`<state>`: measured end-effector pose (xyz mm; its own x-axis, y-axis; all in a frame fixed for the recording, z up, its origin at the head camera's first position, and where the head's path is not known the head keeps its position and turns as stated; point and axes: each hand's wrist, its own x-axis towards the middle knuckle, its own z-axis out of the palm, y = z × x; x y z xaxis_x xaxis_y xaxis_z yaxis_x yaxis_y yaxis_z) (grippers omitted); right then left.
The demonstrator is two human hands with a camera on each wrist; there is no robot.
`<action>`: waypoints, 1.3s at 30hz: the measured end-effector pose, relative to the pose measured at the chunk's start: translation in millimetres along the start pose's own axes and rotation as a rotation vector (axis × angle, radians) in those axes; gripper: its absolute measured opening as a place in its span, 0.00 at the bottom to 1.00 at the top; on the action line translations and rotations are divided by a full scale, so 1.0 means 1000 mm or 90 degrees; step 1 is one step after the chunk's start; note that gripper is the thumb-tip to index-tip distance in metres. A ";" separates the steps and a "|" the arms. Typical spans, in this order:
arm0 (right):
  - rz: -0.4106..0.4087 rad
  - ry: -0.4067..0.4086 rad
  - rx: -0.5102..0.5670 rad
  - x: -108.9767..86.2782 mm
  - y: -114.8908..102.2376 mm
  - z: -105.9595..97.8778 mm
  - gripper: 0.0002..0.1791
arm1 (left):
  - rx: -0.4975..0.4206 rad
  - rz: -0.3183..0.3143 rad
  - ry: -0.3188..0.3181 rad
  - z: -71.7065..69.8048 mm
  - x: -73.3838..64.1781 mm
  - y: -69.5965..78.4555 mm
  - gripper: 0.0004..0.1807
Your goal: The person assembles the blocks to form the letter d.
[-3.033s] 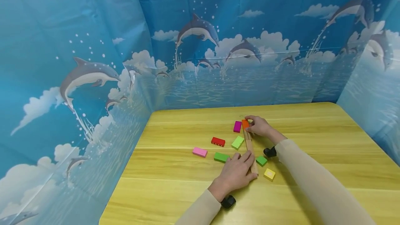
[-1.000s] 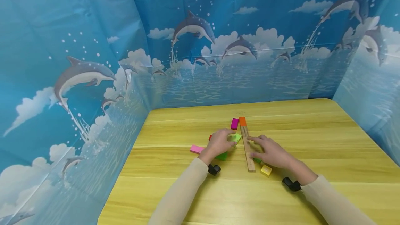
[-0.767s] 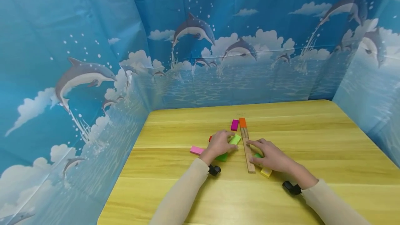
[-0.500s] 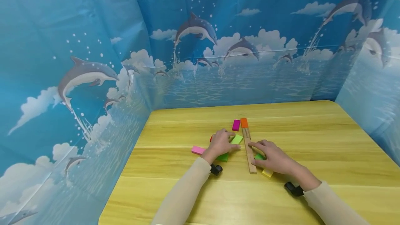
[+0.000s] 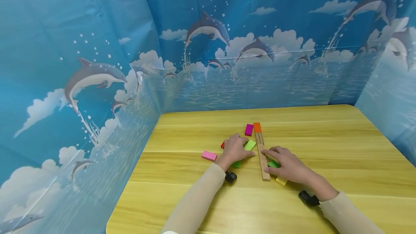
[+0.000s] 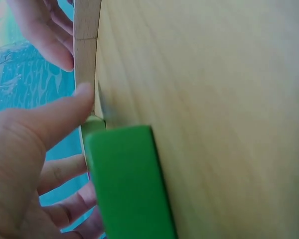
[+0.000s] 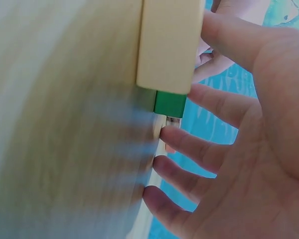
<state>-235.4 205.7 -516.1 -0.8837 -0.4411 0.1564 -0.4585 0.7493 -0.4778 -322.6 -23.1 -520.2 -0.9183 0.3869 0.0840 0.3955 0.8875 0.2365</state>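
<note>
A row of plain wooden blocks (image 5: 263, 161) runs away from me, with an orange block (image 5: 257, 127) at its far end. My left hand (image 5: 234, 150) is left of the row, fingers spread beside a light green block (image 5: 250, 145); thumb and index finger stand apart. Close by it is a darker green block (image 6: 127, 179), mostly covered in the head view. To the right of the row, my right hand (image 5: 287, 163) hovers low over a small green block (image 5: 273, 164) and a yellow block (image 5: 281, 180). Its fingers are loosely bent, their tips near the tabletop, gripping nothing.
A magenta block (image 5: 248, 129) lies left of the orange one. Further left are a pink block (image 5: 209, 155) and a red block (image 5: 222, 145), partly hidden by my left hand. Dolphin-print curtains (image 5: 208, 82) stand around the yellow wood-grain table (image 5: 156, 190).
My right hand has left the orange block and come back toward the row's near half. The left hand has lifted off the row and moved beside the light green block. Lately both barely move.
</note>
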 end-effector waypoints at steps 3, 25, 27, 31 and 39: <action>0.000 0.002 0.001 0.000 0.000 -0.001 0.37 | -0.009 0.001 0.003 0.001 0.002 0.002 0.32; -0.008 0.002 -0.004 -0.001 0.005 0.003 0.38 | -0.123 -0.022 0.028 0.002 0.003 -0.003 0.20; -0.007 0.000 -0.003 -0.001 0.006 0.003 0.38 | -0.132 -0.024 0.034 0.002 0.003 -0.005 0.20; -0.002 -0.001 -0.003 -0.001 0.006 0.003 0.38 | -0.151 -0.024 0.039 0.001 0.003 -0.010 0.21; 0.002 -0.002 0.000 0.000 0.005 0.003 0.37 | -0.182 -0.006 0.042 -0.009 0.007 -0.021 0.21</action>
<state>-237.3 207.9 -521.3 -0.8851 -0.4401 0.1512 -0.4552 0.7510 -0.4784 -337.5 -41.3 -515.8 -0.9246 0.3536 0.1418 0.3751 0.7804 0.5002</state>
